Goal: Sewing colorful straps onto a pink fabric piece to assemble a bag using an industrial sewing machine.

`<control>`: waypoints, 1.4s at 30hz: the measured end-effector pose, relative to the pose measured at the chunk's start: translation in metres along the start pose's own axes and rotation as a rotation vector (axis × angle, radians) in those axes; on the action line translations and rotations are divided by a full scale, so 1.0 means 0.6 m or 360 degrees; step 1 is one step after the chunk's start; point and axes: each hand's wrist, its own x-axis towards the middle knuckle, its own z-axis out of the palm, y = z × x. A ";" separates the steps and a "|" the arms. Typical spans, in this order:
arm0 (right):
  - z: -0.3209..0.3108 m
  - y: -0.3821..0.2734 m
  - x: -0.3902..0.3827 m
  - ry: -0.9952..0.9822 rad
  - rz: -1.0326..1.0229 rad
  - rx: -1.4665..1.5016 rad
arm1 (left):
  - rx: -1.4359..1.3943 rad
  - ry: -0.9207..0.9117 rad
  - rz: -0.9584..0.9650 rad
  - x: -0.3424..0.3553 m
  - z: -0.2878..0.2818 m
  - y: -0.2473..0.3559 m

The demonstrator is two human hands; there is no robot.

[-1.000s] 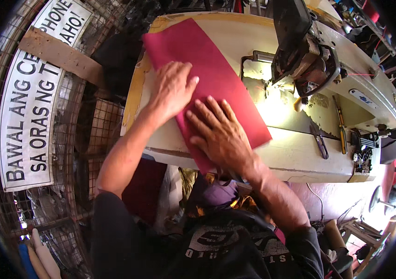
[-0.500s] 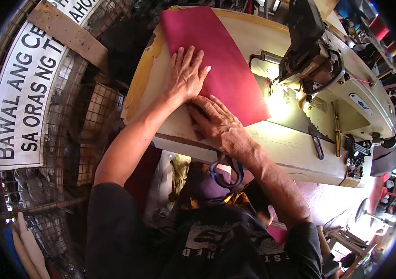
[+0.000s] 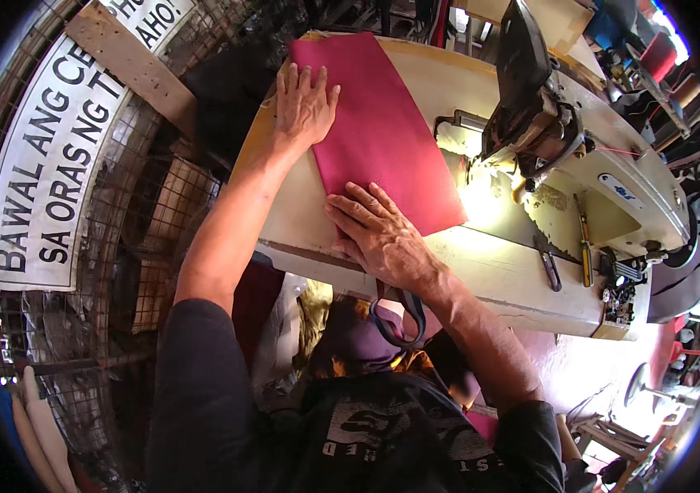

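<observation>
A maroon sheet of fabric or leatherette [image 3: 391, 131] lies flat and lengthwise on the pale sewing table [image 3: 284, 197]. My left hand [image 3: 305, 108] rests on its left side near the far end, fingers stretched out. Lower down, my right hand [image 3: 383, 238] lies palm-down across the sheet's near-left edge, its fingers extended and its thumb partly hidden. A dark loop [image 3: 401, 335] hangs below my right wrist at the table's front edge; its upper end is hidden, and I cannot tell what it belongs to.
To the right of the sheet stands a sewing machine [image 3: 612, 177] with its lamp lit over the needle area. A dark-handled cutter [image 3: 550, 267] and a yellow-handled tool [image 3: 585, 255] lie beside it. Wire mesh [image 3: 157, 271] with a white sign [image 3: 50, 181] rises at the left.
My left hand has slid up and left along the sheet, away from my right hand. My right hand has shifted slightly, its fingers now lying over the sheet's edge.
</observation>
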 end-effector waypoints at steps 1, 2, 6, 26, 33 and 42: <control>0.000 0.000 0.001 -0.0002 0.0006 -0.0005 | 0.0146 0.0044 0.0064 -0.005 -0.016 0.002; 0.000 0.000 0.001 -0.0035 0.0016 0.0000 | 0.0121 0.0145 0.0097 -0.015 -0.034 0.007; 0.006 0.003 -0.004 0.0005 0.0013 -0.0034 | -0.0715 -0.0099 0.0124 -0.127 -0.124 0.033; 0.000 -0.078 -0.023 -0.0190 0.0014 -0.0473 | -0.0259 -0.0636 -0.0083 -0.047 0.008 -0.081; 0.013 -0.095 -0.041 0.0053 0.0158 -0.0280 | -0.0173 -0.0653 0.0056 -0.057 -0.044 -0.064; 0.019 -0.098 -0.055 -0.0004 0.0159 -0.0302 | -0.0469 -0.0408 0.0141 -0.214 -0.101 -0.001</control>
